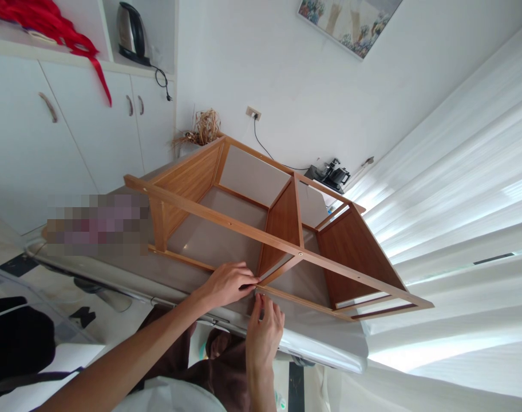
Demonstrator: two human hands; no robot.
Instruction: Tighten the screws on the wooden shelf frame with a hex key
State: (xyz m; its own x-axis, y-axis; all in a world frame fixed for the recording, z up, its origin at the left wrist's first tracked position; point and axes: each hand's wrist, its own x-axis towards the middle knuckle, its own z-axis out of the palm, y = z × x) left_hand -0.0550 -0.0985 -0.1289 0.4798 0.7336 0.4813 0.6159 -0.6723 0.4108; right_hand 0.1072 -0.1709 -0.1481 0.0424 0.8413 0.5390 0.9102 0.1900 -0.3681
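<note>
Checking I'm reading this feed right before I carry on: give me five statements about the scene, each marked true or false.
1. The wooden frame lies on the table. True.
2. The kettle stands inside the wooden frame. False: the kettle stands on a white shelf.
3. The left hand is at the frame's near lower rail. True.
4. The right hand is at the frame's far side. False: the right hand is close to the left hand, by the near lower rail.
5. The red ribbon hangs over the shelf's edge. True.
</note>
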